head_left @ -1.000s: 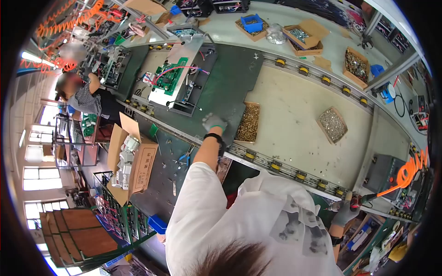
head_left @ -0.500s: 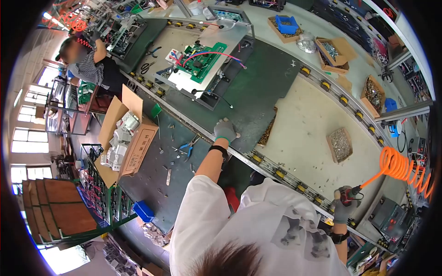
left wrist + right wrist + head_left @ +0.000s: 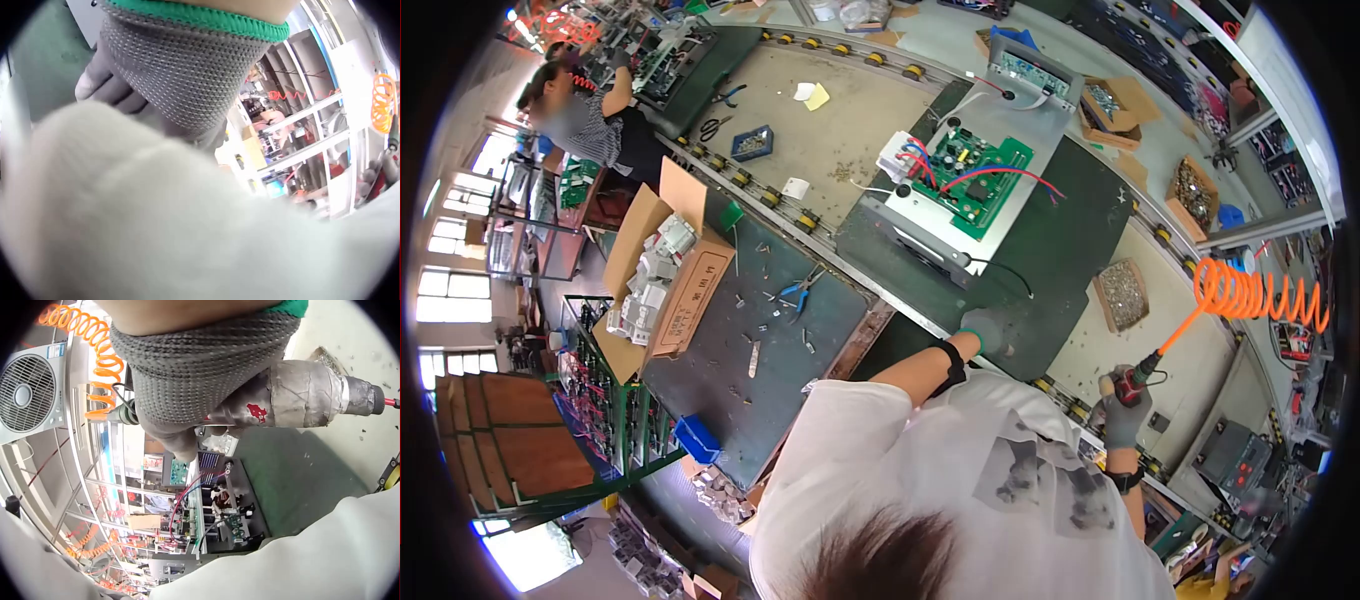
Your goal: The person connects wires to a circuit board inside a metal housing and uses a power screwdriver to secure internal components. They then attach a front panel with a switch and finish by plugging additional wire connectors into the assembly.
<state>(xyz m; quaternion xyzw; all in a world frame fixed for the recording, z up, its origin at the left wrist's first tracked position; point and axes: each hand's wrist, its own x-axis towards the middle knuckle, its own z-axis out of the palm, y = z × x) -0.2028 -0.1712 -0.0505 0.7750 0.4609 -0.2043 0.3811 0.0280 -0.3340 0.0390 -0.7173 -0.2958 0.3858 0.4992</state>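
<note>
My gloved left hand [image 3: 988,330] lies at the near edge of a dark green board [image 3: 1065,265], fingers extended along it. In the left wrist view, the grey glove [image 3: 181,69] partly hides those fingers. On the board sits a metal chassis [image 3: 930,240] carrying a green circuit board [image 3: 980,185] with red and blue wires. My gloved right hand [image 3: 1122,415] grips a power screwdriver [image 3: 300,394], its body wrapped in worn tape, over the conveyor's near rail. An orange coiled hose [image 3: 1240,295] runs to the tool.
Roller rails [image 3: 775,195] edge the conveyor. A small box of screws [image 3: 1122,295] lies right of the board. At left are a carton of grey parts [image 3: 690,290] and a bench with blue-handled pliers [image 3: 798,295]. Another person [image 3: 590,125] works at the far left.
The green board with the chassis has slid right along the conveyor, covering the box of brass screws. My left hand moved right with it. My right hand brought the screwdriver up over the rail.
</note>
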